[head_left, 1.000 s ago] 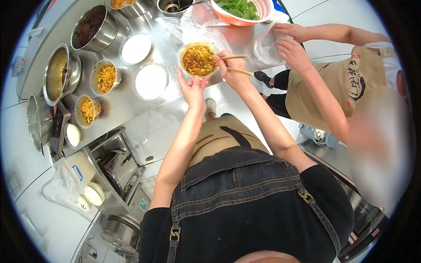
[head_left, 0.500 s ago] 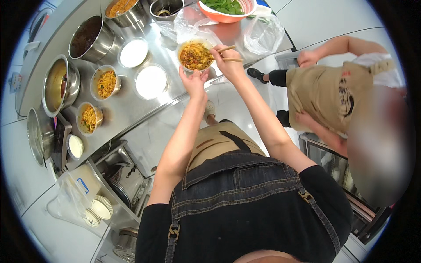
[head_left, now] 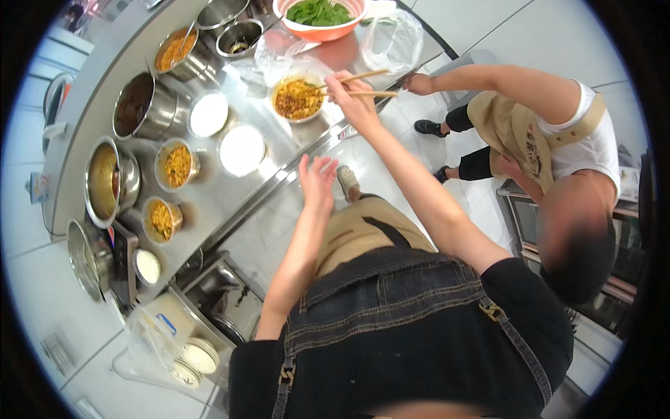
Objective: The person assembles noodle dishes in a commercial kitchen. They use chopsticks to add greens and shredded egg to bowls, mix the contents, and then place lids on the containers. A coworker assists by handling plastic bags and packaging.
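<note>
A clear plastic bowl (head_left: pixel 296 121) of sauced yellow noodles (head_left: pixel 296 98) stands at the front edge of the steel counter. My right hand (head_left: pixel 351 103) is closed on a pair of wooden chopsticks (head_left: pixel 375 93), whose thin ends reach into these noodles. Just off the counter edge, below the bowl, my left hand (head_left: pixel 317 183) is open, its fingers apart and nothing in them. Left of the bowl lie two round white containers or lids (head_left: pixel 242 151); glare hides their detail. Two similar tubs of noodles (head_left: pixel 177 166) stand further left.
Steel pots (head_left: pixel 169 105) and basins line the counter's back and left. An orange colander (head_left: pixel 321 32) of green leaves and a clear plastic bag (head_left: pixel 393 43) are at the far end. On my right, another person in a tan apron (head_left: pixel 513 122) has a hand by the counter corner.
My left hand has let go of the bowl and drawn back toward me. The bowl now rests on the counter. The other person has leaned forward, reaching toward the counter corner.
</note>
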`<state>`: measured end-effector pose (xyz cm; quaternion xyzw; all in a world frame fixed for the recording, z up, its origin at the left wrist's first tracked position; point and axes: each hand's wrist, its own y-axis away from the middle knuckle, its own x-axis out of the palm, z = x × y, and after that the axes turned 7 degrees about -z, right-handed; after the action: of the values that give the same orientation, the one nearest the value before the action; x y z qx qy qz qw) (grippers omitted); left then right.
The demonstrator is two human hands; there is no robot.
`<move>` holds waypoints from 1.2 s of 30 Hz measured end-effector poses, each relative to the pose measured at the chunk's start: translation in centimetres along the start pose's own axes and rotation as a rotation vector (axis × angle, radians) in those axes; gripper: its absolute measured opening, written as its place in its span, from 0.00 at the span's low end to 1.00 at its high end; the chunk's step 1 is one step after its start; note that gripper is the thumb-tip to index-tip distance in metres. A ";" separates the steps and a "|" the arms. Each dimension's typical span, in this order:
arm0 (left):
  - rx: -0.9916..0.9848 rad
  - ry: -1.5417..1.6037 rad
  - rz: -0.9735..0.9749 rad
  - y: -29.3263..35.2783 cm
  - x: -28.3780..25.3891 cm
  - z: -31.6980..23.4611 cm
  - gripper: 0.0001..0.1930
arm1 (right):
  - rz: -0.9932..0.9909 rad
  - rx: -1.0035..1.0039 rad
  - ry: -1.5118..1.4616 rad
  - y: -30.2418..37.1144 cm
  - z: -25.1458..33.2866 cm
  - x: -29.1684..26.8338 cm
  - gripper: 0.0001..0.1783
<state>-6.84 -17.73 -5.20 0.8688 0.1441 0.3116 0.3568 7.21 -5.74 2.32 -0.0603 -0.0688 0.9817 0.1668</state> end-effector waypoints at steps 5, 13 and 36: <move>-0.026 -0.126 0.117 1.8 0.5 2.1 0.26 | -0.231 0.296 -0.651 3.7 1.1 -2.9 0.15; 0.088 -0.530 0.292 10.1 -0.8 8.9 0.34 | -0.318 0.869 -0.927 19.4 -5.4 -10.6 0.15; -0.271 -1.025 1.093 46.3 10.8 67.6 0.20 | -1.304 0.438 -1.060 78.6 -4.0 -66.5 0.17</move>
<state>46.32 -81.02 -4.90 0.8011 -0.5299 0.0164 0.2777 44.96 -101.12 -7.44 0.4901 0.0321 0.5801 0.6498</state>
